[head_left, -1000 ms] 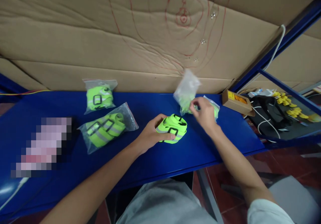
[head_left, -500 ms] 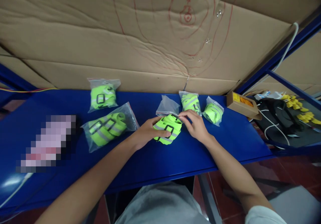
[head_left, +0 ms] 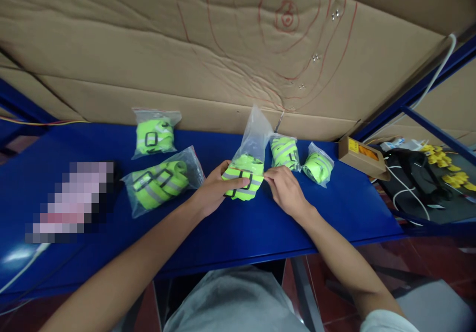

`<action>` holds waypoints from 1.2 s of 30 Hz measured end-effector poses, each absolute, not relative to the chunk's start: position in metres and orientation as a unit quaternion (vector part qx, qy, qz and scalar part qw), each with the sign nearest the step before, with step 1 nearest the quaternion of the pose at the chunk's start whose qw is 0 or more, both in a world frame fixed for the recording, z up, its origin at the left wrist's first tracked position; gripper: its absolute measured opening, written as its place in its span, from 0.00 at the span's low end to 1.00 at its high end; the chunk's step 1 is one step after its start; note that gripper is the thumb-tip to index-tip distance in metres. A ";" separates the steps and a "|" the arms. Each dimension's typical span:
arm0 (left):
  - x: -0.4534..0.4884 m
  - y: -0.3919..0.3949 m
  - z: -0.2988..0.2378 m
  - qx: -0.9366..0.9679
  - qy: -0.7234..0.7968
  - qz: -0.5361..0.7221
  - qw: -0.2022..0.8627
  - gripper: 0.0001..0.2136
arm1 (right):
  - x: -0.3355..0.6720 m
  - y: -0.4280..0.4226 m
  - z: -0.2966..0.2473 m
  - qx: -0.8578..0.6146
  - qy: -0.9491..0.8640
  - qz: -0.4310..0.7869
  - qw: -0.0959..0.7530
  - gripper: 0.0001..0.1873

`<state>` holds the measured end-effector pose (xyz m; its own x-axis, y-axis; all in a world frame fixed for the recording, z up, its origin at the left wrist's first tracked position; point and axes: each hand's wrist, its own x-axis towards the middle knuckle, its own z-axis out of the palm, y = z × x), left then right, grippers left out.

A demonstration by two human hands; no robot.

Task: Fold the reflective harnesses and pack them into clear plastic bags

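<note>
My left hand (head_left: 212,191) grips a folded bundle of neon-yellow reflective strap (head_left: 253,186) with grey stripes and a black buckle, its thumb lying across the front. The far part of the bundle sits inside a clear plastic bag (head_left: 256,129), whose other end stands up and away from me. At the bundle's right side, my right hand (head_left: 288,189) pinches the bag's edge between thumb and fingers. Close beyond that hand lie a bagged bundle (head_left: 284,149) and a smaller bagged bundle (head_left: 318,167).
Left of my hands are two more bagged bundles (head_left: 163,183), (head_left: 154,134) on the blue table (head_left: 260,237). A blurred-out phone-like object (head_left: 70,203) with a white cable lies far left. An open cardboard box (head_left: 362,159) stands right, beside a dark shelf with yellow pieces (head_left: 439,157). Cardboard backs the table.
The clear bag has risen from flat on the table to upright, with the bundle's far part now inside it. Both hands stay close together; the view has shifted slightly.
</note>
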<state>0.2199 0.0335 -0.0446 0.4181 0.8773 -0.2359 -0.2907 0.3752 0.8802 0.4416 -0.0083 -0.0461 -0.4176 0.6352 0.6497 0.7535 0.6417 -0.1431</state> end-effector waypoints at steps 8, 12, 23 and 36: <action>0.225 0.034 -0.050 0.315 0.340 0.438 0.770 0.28 | 0.433 -0.004 -0.058 -0.440 -0.809 -0.018 0.389 0.05; 0.224 0.036 -0.049 0.297 0.308 0.453 0.782 0.29 | 0.427 -0.009 -0.061 -0.421 -0.827 0.024 0.371 0.05; 0.224 0.037 -0.071 0.666 0.400 0.476 0.411 0.29 | 0.425 -0.015 -0.049 -0.453 -0.840 -0.090 0.284 0.06; 0.227 0.025 -0.078 0.727 0.393 0.492 0.273 0.18 | 0.401 -0.019 -0.029 -0.462 -0.796 -0.014 0.391 0.16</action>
